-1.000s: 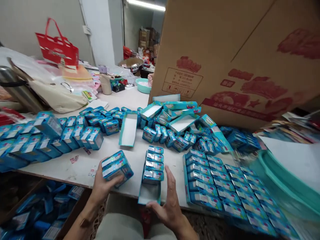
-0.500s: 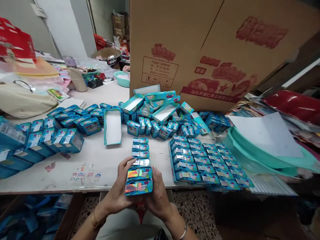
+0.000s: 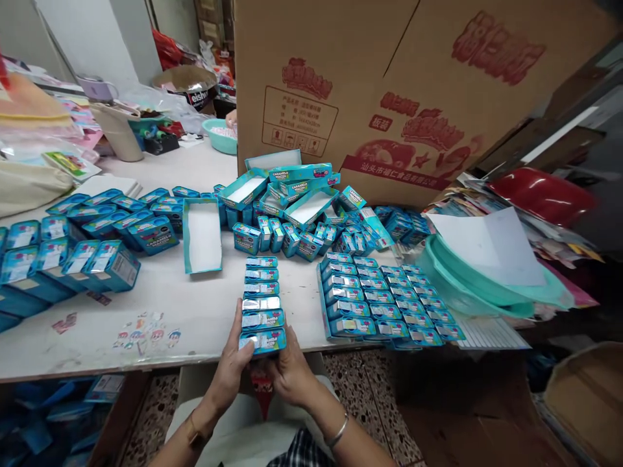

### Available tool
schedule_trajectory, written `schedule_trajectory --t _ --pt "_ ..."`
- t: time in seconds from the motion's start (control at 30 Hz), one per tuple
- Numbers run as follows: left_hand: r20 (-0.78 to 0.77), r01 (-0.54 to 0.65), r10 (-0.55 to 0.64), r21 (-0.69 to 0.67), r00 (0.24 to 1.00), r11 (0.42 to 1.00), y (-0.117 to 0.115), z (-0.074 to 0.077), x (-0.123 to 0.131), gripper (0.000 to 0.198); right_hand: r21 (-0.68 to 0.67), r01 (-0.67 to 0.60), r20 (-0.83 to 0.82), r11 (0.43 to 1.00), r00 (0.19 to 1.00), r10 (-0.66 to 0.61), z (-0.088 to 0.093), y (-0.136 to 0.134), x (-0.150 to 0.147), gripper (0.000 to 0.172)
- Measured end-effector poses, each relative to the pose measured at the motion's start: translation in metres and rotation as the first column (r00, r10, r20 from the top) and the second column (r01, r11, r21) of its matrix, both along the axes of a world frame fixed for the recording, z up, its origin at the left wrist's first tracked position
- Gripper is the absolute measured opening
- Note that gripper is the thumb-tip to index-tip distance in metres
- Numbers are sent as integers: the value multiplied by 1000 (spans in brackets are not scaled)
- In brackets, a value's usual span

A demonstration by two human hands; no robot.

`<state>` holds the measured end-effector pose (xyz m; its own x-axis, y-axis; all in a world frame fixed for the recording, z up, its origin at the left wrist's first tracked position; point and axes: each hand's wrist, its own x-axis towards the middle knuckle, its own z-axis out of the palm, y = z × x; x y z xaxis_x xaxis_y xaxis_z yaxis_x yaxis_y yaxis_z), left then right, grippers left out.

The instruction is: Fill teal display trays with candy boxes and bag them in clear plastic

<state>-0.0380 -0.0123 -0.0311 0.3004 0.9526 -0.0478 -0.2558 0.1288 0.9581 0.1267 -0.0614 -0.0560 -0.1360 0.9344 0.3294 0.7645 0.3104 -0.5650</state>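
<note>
A straight row of small blue candy boxes (image 3: pixel 261 288), labelled "CARAMELO MACIZO", runs away from the table's front edge. My left hand (image 3: pixel 232 363) grips the near end of this row from the left, its thumb on the nearest box (image 3: pixel 268 340). From the right, my right hand (image 3: pixel 294 371) closes on the same end, its lower fingers hidden. Right of the row, several columns of the same boxes fill a shallow blue tray (image 3: pixel 323 305). An empty white-lined tray (image 3: pixel 202 237) lies to the left, behind the row.
Empty trays (image 3: pixel 311 206) are heaped over loose boxes before a large brown carton (image 3: pixel 311 117). More boxes (image 3: pixel 107 259) stand at left. Turquoise basins (image 3: pixel 438 272) with white paper sit at right. Another person's hand (image 3: pixel 232 118) shows by a far bowl (image 3: pixel 219 137).
My hands have brought the two held boxes down and forward against the near end of the row. The camera view has shifted, so the table appears further left and slightly higher.
</note>
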Motion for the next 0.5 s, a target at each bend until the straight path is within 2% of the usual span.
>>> schedule_trajectory --t 0.1,0.13,0.23,0.3,0.37,0.5 --pt "2 -16 16 -62 1000 998 -4 -4 -3 79 -42 18 -61 999 998 -21 26 -1 -2 109" --pt "-6 -19 19 -64 1000 998 -6 -5 -4 76 -22 34 -65 999 997 -36 35 0 -3 107" --pt "-55 0 -3 -46 998 999 -10 -8 -3 76 58 18 -1 998 1000 -18 51 10 -8 72" --pt "-81 25 -27 -34 996 999 -10 -12 -1 80 65 12 37 998 999 -14 53 17 -10 61" --pt "-91 16 -19 -29 996 999 -6 -20 -2 87 60 30 23 998 999 -32 50 21 -10 61" --pt "-106 -234 227 -61 968 970 11 -35 -7 95 80 59 -125 995 991 -49 37 20 -11 66"
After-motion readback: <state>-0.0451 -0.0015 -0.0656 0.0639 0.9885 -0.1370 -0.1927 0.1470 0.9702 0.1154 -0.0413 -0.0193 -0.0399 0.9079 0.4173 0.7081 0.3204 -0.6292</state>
